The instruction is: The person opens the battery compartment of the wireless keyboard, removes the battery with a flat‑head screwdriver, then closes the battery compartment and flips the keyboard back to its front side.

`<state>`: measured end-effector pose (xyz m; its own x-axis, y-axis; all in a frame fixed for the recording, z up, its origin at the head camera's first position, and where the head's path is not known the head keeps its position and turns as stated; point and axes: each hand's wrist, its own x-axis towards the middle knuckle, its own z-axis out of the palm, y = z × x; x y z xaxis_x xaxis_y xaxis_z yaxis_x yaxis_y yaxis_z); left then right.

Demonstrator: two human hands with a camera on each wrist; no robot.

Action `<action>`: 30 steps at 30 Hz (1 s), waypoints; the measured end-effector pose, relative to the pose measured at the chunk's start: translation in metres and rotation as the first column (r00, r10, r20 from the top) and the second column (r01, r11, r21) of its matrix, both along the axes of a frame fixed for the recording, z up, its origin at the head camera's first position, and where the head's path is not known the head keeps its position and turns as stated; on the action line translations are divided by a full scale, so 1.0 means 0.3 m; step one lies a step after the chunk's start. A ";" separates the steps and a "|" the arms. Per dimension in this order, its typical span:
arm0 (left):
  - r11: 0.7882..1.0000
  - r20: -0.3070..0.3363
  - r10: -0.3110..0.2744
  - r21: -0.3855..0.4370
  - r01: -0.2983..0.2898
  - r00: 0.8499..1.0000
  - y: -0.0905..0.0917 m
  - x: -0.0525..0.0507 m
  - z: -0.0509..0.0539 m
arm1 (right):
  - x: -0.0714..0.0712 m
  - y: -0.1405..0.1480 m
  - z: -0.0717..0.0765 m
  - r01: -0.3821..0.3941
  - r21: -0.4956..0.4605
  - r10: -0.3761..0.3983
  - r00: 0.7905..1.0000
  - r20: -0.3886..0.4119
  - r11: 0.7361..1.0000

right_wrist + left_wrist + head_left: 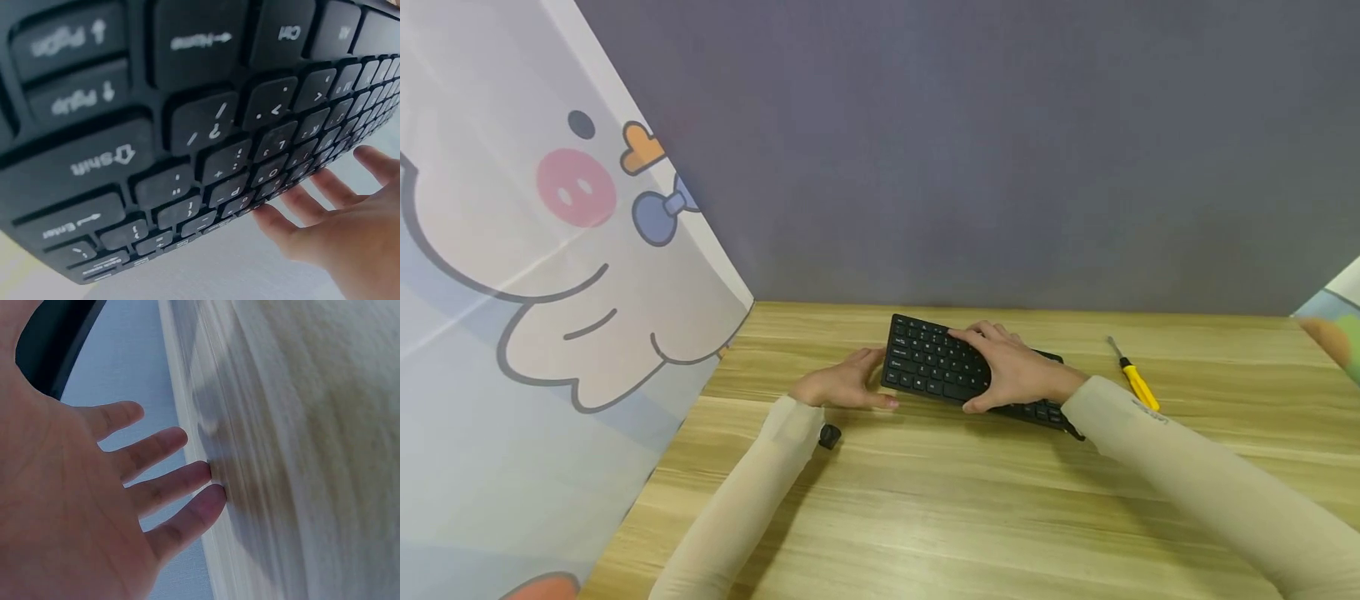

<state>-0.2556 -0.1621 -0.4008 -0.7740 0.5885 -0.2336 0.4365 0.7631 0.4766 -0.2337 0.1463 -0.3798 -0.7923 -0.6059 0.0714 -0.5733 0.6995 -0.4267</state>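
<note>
A slim black keyboard (pixel 928 367) is held at a slant over the wooden table, keys facing up toward the head view. Across its width my right hand (pixel 1018 369) grips it, with the thumb at the near edge and the fingers at the far edge. The right wrist view shows its keys (pixel 206 119) close up and the right fingers (pixel 300 206) along one edge. Beside the keyboard's left end is my left hand (pixel 850 383), thumb and fingers apart. In the left wrist view the left fingers (pixel 169 481) are spread and fairly straight, their tips at the tabletop.
To the right on the wooden table (pixel 880 517) lies a screwdriver (pixel 1137 379) with a yellow handle. A small black object (pixel 830 436) sits at the left cuff. A grey panel (pixel 970 158) rises behind the table, and a cartoon-printed sheet (pixel 550 275) stands at the left.
</note>
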 end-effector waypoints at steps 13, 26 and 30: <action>1.000 -0.001 -0.010 0.015 0.010 1.000 0.003 0.006 0.003 | 0.001 -0.010 0.009 0.025 -0.066 -0.029 0.998 -0.059 0.998; 0.982 -0.066 -0.096 0.157 0.105 0.993 0.021 -0.021 -0.021 | -0.005 -0.030 0.035 -0.015 -0.190 -0.015 0.987 -0.157 0.982; 0.976 -0.047 -0.104 0.188 0.111 0.993 0.028 -0.023 -0.028 | -0.005 -0.036 0.041 -0.008 -0.209 -0.024 0.988 -0.152 0.978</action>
<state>-0.2626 -0.1535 -0.4092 -0.7099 0.6996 -0.0817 0.5310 0.6078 0.5904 -0.2351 0.1354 -0.3674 -0.7668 -0.5587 0.3162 -0.6380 0.6090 -0.4712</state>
